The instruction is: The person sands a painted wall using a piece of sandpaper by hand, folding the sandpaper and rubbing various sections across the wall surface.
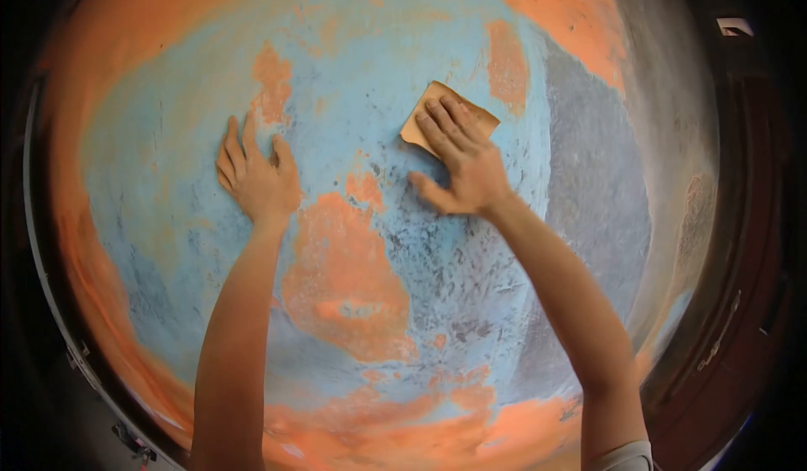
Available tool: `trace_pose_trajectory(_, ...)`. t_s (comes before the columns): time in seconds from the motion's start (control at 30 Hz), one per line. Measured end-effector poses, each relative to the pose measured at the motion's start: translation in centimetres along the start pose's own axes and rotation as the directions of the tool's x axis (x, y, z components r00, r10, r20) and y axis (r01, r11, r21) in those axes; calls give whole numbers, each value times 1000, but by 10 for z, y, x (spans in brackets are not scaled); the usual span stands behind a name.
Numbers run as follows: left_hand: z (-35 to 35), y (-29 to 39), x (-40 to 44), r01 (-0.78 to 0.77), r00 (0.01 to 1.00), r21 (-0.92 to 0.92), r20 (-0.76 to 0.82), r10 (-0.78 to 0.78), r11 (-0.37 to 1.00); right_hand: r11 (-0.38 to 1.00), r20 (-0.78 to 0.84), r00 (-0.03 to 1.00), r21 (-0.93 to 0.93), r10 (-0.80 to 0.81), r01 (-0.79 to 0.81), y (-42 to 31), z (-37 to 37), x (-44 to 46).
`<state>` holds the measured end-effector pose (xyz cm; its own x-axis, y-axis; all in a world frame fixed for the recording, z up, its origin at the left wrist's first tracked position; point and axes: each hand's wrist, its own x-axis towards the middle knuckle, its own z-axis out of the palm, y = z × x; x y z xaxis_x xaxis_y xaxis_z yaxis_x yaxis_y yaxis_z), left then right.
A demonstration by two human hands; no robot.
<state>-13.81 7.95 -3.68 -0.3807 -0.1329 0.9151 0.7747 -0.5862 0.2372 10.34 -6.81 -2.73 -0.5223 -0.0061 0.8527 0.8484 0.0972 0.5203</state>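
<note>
Left hand point(261, 177), unclenched and spread, rests on the blue-and-orange painted surface point(349, 118) left of centre in the frame. Well apart from it, the right hand point(465, 156) lies flat over a tan sheet point(414, 130) against that surface at upper centre.

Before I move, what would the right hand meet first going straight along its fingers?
Past the tan sheet beneath it, the right hand would likely meet only more blue-painted surface; no separate object shows that way, though depth is unclear.
</note>
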Motion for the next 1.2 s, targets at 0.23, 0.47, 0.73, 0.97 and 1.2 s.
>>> trace_pose_trajectory(0.23,2,-1,-1,-1,1000,-2,-5,1,1000,982,-7,996,-164,94,-93,-3,15,12)
trace_pose_trajectory(0.47,2,-2,-1,4,1000,-28,7,-4,1000,936,-75,954,-186,291,-300,14,14,34)
trace_pose_trajectory(0.73,5,-1,2,13,1000,-41,-14,-13,999,978,5,994,-179,111,-109,25,6,29)
trace_pose_trajectory(0.97,1,-2,2,13,1000,-35,-21,-14,999,995,107,991,-49,-77,83,4,7,4)
trace_pose_trajectory(1.2,0,-2,-1,11,1000,-30,2,-11,999,979,-100,980,-95,173,-183,-12,11,9)
